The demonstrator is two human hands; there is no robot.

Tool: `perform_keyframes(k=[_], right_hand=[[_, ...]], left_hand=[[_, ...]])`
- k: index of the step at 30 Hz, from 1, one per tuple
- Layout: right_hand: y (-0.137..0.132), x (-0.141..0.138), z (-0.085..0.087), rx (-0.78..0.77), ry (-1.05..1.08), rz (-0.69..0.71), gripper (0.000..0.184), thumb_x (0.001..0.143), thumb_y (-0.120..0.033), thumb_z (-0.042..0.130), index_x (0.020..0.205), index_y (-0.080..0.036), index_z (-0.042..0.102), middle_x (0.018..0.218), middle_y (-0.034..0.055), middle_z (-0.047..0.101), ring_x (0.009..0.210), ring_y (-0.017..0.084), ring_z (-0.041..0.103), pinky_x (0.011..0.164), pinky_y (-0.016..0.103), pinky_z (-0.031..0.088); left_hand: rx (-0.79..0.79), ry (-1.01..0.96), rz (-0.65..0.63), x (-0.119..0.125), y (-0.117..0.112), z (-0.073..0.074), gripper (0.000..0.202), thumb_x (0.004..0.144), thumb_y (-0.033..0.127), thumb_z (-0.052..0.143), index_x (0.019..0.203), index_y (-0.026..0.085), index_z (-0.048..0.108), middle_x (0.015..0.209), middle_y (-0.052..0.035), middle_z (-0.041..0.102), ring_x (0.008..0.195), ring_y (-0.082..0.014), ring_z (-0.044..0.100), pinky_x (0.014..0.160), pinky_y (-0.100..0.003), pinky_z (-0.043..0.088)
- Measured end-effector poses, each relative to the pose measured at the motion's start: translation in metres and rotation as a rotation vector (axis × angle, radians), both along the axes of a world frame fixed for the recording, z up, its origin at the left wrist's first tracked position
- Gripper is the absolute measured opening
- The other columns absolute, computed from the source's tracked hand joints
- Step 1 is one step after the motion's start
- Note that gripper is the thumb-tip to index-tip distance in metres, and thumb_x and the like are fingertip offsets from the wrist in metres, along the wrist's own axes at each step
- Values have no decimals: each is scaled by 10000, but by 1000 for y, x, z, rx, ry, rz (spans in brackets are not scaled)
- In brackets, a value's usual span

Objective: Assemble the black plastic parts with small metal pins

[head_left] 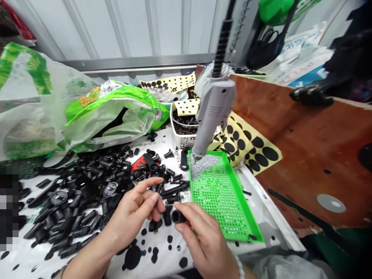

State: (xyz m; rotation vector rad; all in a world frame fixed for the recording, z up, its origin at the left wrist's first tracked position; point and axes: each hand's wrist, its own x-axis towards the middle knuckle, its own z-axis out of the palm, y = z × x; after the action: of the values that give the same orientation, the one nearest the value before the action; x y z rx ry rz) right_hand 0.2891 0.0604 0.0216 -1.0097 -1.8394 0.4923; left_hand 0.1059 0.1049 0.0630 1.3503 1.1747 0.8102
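My right hand (205, 236) pinches a short black hollow tube (178, 217) between thumb and fingers, its open end facing left. To the left, my left hand (136, 209) hovers with index finger stretched out and thumb apart from it; nothing shows in it. Below and beyond the hands lie loose black plastic parts (78, 193), a large heap reaching to the left. Beside my right hand is a green perforated tray (244, 209) with small silvery screws (203, 166) at its far end. A grey electric screwdriver (215, 112) hangs over that end, tip downward.
A white basket (186, 141) of dark small parts stands behind the tray, near sheets of black round stickers (258, 151). Green and clear plastic bags (116, 112) lie at the back left. A reddish-brown board (302, 155) slants along the right side.
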Motion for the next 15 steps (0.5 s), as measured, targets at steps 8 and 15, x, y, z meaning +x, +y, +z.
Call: perform_keyframes(k=[8, 15], right_hand=[[-1, -30, 0, -68, 4, 130, 269, 890, -131, 508, 1155, -136, 558, 944, 97, 651, 854, 206, 618, 726, 335, 518], [-10, -54, 0, -119, -86, 208, 238, 892, -162, 516, 1114, -133, 596, 885, 89, 637, 777, 201, 606, 683, 330, 512]], left_hand=[[-152, -217, 66, -34, -37, -17, 377, 828, 422, 586, 1104, 166, 566, 668, -17, 663, 529, -126, 595, 526, -240, 480], [-20, -230, 402, -60, -56, -35, 195, 767, 337, 688, 878, 177, 672, 681, 8, 661, 611, -85, 562, 600, -178, 438]])
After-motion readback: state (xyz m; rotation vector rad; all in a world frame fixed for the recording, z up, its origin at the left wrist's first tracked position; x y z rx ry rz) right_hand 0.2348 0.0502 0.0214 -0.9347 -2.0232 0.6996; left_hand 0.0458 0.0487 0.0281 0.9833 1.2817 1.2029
